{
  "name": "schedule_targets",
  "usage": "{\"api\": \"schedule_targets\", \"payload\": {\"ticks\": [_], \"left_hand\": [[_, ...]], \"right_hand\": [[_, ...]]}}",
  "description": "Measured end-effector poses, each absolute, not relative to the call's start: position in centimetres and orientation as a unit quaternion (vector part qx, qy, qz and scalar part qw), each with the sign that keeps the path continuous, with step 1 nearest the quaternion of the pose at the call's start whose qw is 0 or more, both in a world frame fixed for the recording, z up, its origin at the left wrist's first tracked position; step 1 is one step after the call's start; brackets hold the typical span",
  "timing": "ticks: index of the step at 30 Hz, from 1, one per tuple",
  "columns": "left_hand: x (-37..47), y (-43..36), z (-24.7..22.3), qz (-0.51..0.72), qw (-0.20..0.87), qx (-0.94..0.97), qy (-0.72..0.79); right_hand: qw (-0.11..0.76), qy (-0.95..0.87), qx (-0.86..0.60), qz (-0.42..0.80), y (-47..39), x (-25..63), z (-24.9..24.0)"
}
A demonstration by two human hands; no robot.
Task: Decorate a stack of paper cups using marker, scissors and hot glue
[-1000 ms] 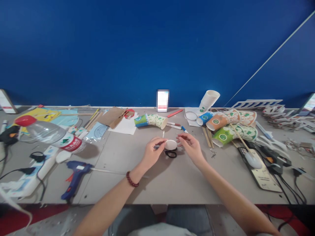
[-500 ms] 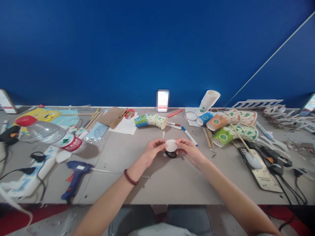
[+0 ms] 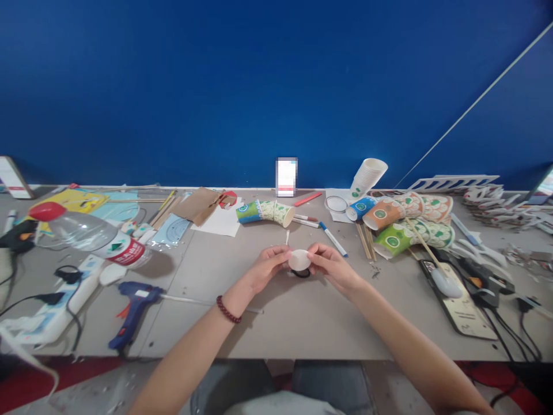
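Note:
A small white round disc [image 3: 299, 261], which looks like paper or card, is pinched between my two hands above the table. My left hand [image 3: 264, 268] grips its left edge with thumb and fingers, and my right hand [image 3: 333, 266] grips its right edge the same way. Just under the disc a black loop [image 3: 301, 274] shows in part; what it belongs to is hidden. Beyond my hands lies a curved piece of joined paper cups [image 3: 264, 212]. A marker with a blue cap [image 3: 333, 239] lies past my right hand.
On the left are a blue glue gun [image 3: 133, 308], a power strip [image 3: 64, 305] and a lying plastic bottle [image 3: 93, 230]. A phone [image 3: 286, 177] stands at the wall. Rightward are a cup stack [image 3: 367, 177], joined cups [image 3: 389, 214], sticks [image 3: 365, 242] and a phone case [image 3: 460, 308].
The disc has shifted very slightly down and to the left in my hands' grip. Everything else looks the same.

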State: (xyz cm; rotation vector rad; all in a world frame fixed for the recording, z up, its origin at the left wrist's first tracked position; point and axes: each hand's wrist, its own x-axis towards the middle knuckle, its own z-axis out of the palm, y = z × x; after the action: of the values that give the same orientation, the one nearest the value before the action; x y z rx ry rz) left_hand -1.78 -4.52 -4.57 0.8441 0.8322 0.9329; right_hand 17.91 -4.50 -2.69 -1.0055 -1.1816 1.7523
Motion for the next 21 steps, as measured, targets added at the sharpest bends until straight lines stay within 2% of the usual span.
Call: {"api": "schedule_targets", "payload": {"ticks": [7, 15, 21], "left_hand": [[-2.0, -4.5, -4.7, 0.417, 0.665, 0.435, 0.441], [-1.7, -5.1, -3.1, 0.408, 0.627, 0.515, 0.419], [-1.6, -5.1, -3.0, 0.414, 0.592, 0.553, 0.416]], "right_hand": [[0.365, -0.525, -0.431, 0.637, -4.4, 18.0, -3.5], [0.353, -0.528, -0.438, 0.636, -4.5, 17.8, -3.4], [0.374, -0.528, -0.429, 0.630, -4.8, 17.4, -3.3]]}}
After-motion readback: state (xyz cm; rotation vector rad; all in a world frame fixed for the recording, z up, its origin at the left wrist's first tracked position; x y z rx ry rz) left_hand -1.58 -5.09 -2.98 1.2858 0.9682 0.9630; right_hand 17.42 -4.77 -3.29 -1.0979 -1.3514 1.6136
